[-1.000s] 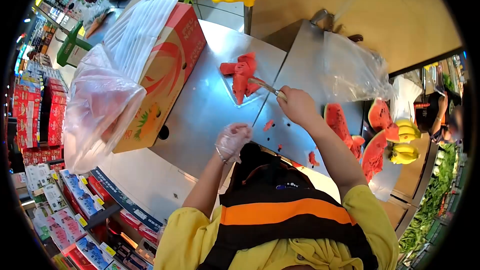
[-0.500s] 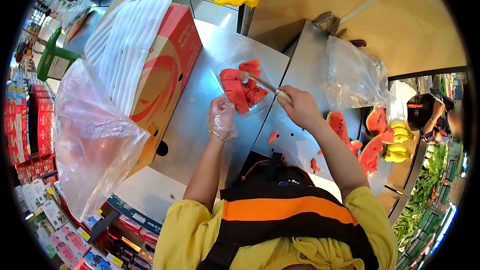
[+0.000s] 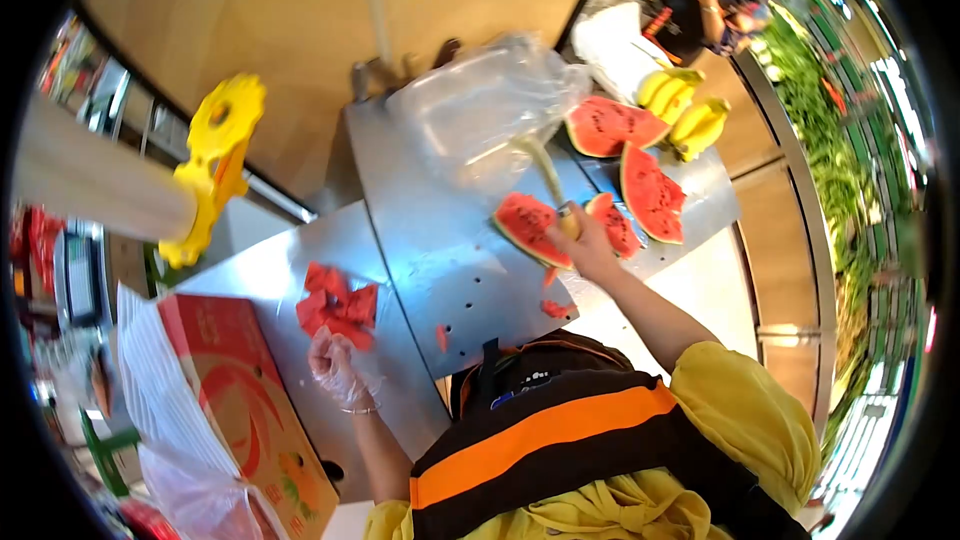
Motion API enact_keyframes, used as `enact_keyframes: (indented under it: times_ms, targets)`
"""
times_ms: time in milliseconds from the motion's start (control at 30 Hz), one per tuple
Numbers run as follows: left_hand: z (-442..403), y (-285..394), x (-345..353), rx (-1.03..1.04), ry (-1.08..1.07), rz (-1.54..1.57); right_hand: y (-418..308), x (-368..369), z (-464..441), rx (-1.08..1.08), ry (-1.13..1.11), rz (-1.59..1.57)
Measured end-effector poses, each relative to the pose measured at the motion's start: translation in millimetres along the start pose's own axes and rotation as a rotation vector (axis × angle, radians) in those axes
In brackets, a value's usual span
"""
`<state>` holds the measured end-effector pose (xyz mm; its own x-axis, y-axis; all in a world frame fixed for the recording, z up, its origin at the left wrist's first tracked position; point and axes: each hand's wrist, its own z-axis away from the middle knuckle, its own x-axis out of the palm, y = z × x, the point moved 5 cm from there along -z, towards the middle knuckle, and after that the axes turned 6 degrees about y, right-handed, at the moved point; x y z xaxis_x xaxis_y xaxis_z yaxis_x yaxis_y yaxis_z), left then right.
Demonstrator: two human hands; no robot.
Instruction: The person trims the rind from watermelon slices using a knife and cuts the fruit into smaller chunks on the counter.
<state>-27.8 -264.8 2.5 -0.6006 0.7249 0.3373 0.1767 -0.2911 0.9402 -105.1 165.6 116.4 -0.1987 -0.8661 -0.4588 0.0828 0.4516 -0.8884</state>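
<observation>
Knife (image 3: 549, 180): blade points away from the person, tip over the clear packaging (image 3: 470, 110).
Right hand (image 3: 592, 245): wrapped round the handle, between the long watermelon slice (image 3: 527, 223) and the small wedge (image 3: 614, 224); I can't tell if it touches either.
Left hand (image 3: 338, 368): gloved, fingers curled at the near edge of the cut pieces (image 3: 335, 298); I can't tell if it pinches one. Hands well apart.
Cut pieces: heaped on the counter (image 3: 425, 285), beside the printed box (image 3: 240, 380).
Big wedges (image 3: 653, 195): at the far right, near the bananas (image 3: 695, 127).
Handling: I'd keep the blade flat and clear of the packaging, grip firm, gloved fingers off the edge; ripe flesh probably crumbles, so light pressure.
Hard to read: motion blur softens blade and pieces; I can't make out a tray under the heap. Fingers hide part of the handle; the frame cuts off the box's lower end.
</observation>
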Motion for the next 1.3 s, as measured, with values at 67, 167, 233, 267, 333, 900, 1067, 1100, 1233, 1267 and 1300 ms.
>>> enact_keyframes:
  times_ms: [67, 167, 233, 267, 333, 900, 1067, 1100, 1233, 1267, 1300]
  targets:
    - [-1, 11, 40, -0.048, -0.137, 0.032, 30, -63, -16, -0.025, 0.134, 0.137]
    - [15, 6, 89, -0.061, -0.253, 0.013, 34, -124, -34, -0.086, 0.166, 0.183]
    - [32, -2, 119, -0.052, -0.286, -0.113, 32, -142, -38, 0.003, 0.126, 0.116]
    - [47, -9, 139, -0.117, -0.351, -0.117, 39, -135, -40, 0.101, 0.023, 0.079]
    - [100, 5, 212, -0.253, -0.514, -0.217, 21, -100, -39, -0.611, -0.132, 0.269]
    - [177, -37, 294, -0.825, -0.036, 0.251, 51, -171, -249, -0.335, 0.226, 0.303]
    - [144, -28, 250, -0.714, 0.181, 0.091, 49, -109, -305, -0.295, 0.039, 0.554]
    - [135, -26, 245, -0.702, 0.185, 0.092, 32, -100, -308, -0.427, -0.039, 0.489]
    - [110, -42, 210, -0.665, 0.185, 0.142, -27, -116, -308, -0.494, 0.160, 0.049]
    - [106, -43, 203, -0.638, 0.162, 0.137, -22, -116, -314, -0.530, 0.245, 0.242]
    - [102, -43, 198, -0.644, 0.166, 0.143, -25, -115, -307, -0.566, 0.242, 0.261]
